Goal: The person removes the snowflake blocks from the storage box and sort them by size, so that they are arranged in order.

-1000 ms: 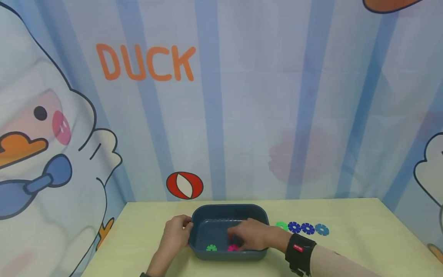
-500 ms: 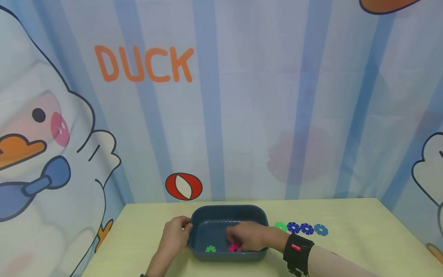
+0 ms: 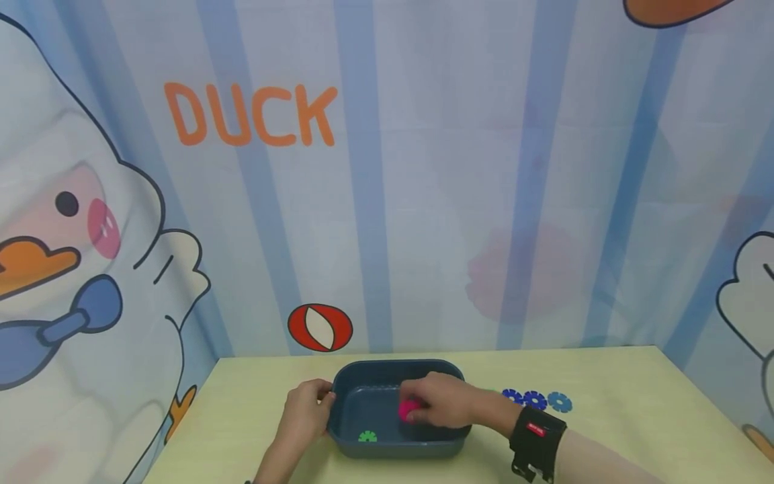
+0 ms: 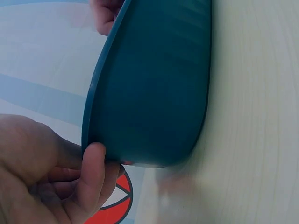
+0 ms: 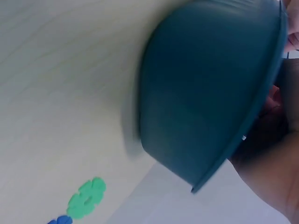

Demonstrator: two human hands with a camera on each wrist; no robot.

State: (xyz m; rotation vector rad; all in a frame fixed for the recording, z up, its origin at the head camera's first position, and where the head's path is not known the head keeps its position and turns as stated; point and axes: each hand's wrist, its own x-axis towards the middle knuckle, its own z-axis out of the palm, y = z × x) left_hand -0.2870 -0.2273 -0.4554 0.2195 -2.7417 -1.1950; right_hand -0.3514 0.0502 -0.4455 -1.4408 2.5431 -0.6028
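While left hand grips the tub rim, thumb curled, steadying it | right hand pinches pink disc above tub floor | green disc lies inside.

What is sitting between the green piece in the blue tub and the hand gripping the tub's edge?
Only bare tub floor and the tub's left wall, in the head view. The green piece lies alone; the left hand holds the rim outside.

We saw a pink disc pinched above the blue bin's floor. A green disc lay flat inside the bin.
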